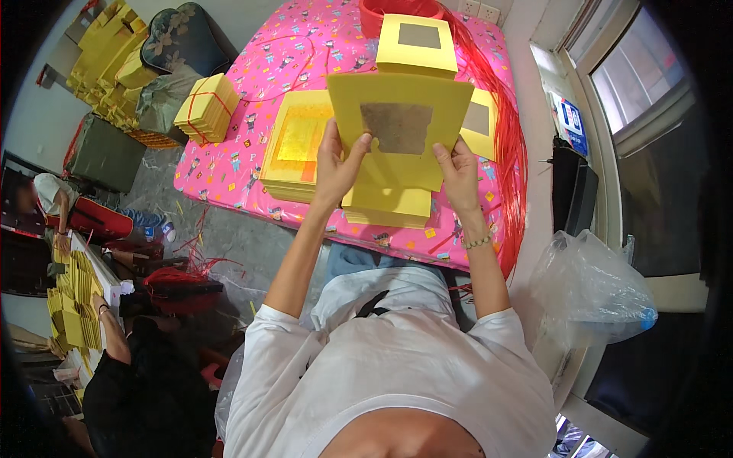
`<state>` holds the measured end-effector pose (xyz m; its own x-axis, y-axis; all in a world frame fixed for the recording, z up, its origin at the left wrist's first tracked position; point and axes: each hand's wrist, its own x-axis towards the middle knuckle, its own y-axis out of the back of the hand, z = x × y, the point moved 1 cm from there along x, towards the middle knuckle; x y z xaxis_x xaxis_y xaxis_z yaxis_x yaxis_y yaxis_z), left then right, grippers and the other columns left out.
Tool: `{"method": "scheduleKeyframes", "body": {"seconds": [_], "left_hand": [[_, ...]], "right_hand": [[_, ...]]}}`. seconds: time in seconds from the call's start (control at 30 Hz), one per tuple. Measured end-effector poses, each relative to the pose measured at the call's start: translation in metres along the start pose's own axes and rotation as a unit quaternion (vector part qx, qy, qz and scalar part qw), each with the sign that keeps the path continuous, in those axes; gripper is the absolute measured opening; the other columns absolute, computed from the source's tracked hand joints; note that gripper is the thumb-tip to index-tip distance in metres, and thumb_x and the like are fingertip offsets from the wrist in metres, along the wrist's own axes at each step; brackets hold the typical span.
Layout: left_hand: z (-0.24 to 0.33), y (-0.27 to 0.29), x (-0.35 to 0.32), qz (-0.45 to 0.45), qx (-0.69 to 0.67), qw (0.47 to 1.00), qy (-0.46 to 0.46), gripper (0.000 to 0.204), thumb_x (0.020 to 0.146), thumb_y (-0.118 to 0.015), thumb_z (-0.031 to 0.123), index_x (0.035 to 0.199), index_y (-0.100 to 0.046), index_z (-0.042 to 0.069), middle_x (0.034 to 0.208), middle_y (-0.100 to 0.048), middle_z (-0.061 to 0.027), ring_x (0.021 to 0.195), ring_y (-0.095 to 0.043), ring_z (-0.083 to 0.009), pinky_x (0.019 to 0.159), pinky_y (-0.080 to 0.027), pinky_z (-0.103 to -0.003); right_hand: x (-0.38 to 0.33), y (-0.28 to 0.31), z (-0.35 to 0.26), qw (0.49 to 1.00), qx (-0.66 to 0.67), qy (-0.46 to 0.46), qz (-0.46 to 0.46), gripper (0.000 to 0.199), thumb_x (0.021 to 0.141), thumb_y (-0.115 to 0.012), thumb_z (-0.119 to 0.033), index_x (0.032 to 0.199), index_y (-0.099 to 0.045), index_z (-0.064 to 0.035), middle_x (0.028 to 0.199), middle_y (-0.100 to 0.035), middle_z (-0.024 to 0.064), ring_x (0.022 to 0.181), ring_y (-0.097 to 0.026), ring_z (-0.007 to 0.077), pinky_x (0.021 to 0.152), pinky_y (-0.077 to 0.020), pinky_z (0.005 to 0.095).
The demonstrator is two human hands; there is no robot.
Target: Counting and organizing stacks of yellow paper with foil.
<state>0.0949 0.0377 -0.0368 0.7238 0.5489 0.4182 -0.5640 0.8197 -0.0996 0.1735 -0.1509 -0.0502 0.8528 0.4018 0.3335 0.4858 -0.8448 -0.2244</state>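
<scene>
My left hand (337,163) and my right hand (460,172) hold up a sheaf of yellow paper sheets (401,126) with a dull silver square in the middle. Each hand grips a lower corner. Under it, a stack of the same yellow sheets (389,204) lies on the pink patterned table (229,172). To the left sits a stack with gold foil squares (298,145). Another yellow stack with a grey square (418,44) lies further back.
A tied yellow bundle (208,107) rests at the table's left edge. Red strings (510,145) trail down the right side. A clear plastic bag (592,286) sits at right. Another person (130,374) works at lower left beside yellow paper piles (72,305).
</scene>
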Motion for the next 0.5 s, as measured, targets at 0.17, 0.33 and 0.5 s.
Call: {"method": "scheduleKeyframes", "body": {"seconds": [0.17,0.33,0.5], "left_hand": [[-0.016,-0.003,-0.02,-0.066,-0.079,0.995,-0.004,0.022,0.09,-0.058,0.003,0.111,-0.051,0.001,0.098,-0.056,-0.0014,0.093,-0.052,-0.0082,0.081,-0.042,-0.024],[-0.013,-0.001,-0.028,-0.06,-0.082,0.995,-0.006,0.02,0.09,-0.057,0.002,0.109,-0.051,0.001,0.096,-0.055,-0.0012,0.091,-0.052,-0.0092,0.08,-0.042,-0.024],[-0.014,-0.005,-0.031,-0.046,-0.077,0.996,0.0,0.027,0.091,-0.056,0.003,0.117,-0.049,0.002,0.099,-0.056,-0.0022,0.094,-0.052,-0.01,0.081,-0.042,-0.024]], "right_hand": [[-0.007,0.003,0.01,0.999,-0.02,0.043,-0.008,0.025,0.095,-0.053,-0.009,0.118,-0.049,-0.0002,0.105,-0.057,0.0034,0.095,-0.053,0.0081,0.08,-0.0444,0.0233],[-0.013,-0.001,0.007,0.997,-0.047,0.064,-0.025,0.027,0.095,-0.051,-0.009,0.12,-0.045,-0.0004,0.109,-0.054,0.0055,0.099,-0.052,0.0115,0.084,-0.0432,0.0247],[-0.014,-0.001,0.012,0.991,-0.115,0.073,-0.003,0.029,0.095,-0.051,-0.009,0.122,-0.045,0.0001,0.11,-0.054,0.0068,0.101,-0.052,0.0137,0.087,-0.0426,0.0261]]}}
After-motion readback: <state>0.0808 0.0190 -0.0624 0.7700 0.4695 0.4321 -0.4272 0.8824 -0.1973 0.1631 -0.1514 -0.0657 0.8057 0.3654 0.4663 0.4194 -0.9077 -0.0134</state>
